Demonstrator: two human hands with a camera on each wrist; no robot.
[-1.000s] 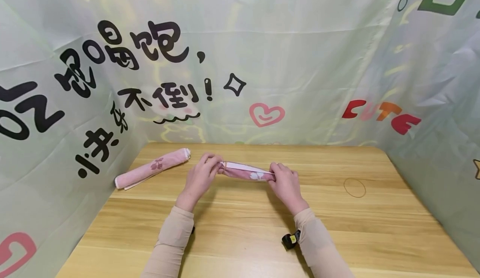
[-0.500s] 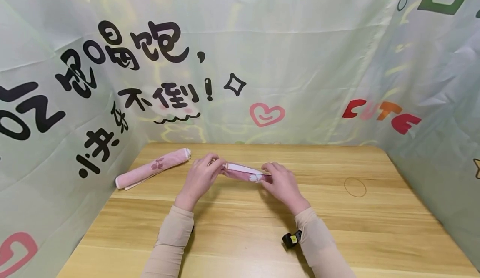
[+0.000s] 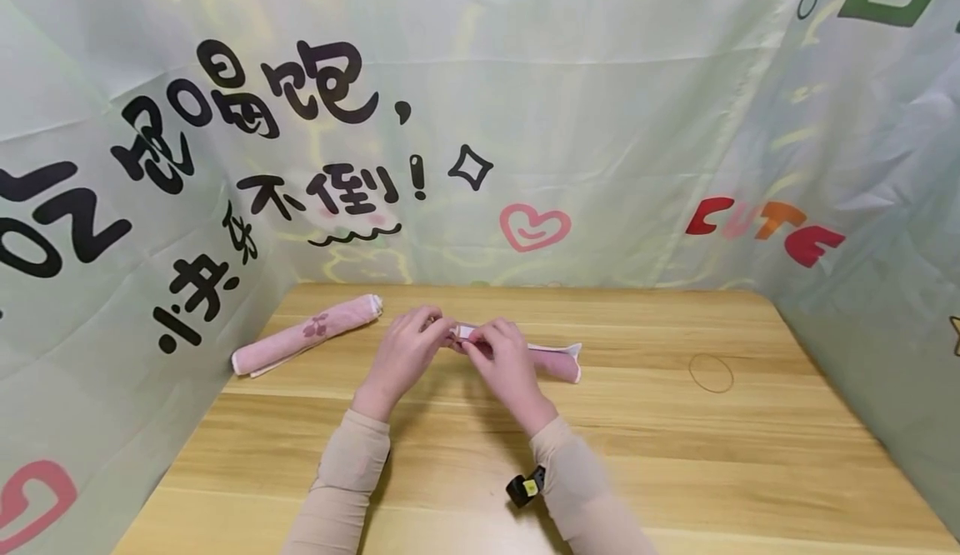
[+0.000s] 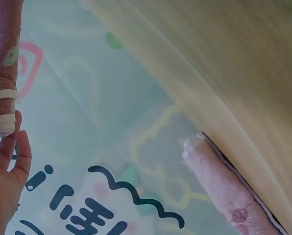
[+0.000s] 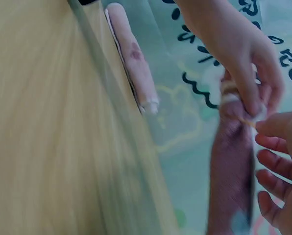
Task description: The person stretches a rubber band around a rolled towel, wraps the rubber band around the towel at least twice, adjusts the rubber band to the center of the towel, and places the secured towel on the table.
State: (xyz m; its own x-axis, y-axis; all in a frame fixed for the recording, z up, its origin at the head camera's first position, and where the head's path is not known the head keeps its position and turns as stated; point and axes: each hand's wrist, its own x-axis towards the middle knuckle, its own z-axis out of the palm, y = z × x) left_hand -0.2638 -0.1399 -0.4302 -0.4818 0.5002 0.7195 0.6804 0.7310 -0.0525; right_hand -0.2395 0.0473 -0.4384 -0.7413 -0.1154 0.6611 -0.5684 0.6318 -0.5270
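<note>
A rolled pink towel (image 3: 557,362) with a white edge lies across the middle of the wooden table (image 3: 480,472). My left hand (image 3: 433,327) pinches its left end, seen close in the right wrist view as left hand (image 5: 246,93) on the towel (image 5: 229,171). My right hand (image 3: 483,341) has come beside it and pinches at the same end. In the right wrist view a thin tan strand (image 5: 247,120) runs between the right hand's fingertips (image 5: 264,128) and the roll; I cannot tell what it is. The towel's right end lies free on the table.
A second rolled pink towel (image 3: 307,334) lies at the table's back left against the cloth wall. A thin rubber band (image 3: 711,372) lies on the wood at the right. Printed green fabric walls (image 3: 600,122) close in the table on three sides.
My right hand has let go of the towel's right end and moved left to the left end, next to my left hand. The right end now rests on the table.
</note>
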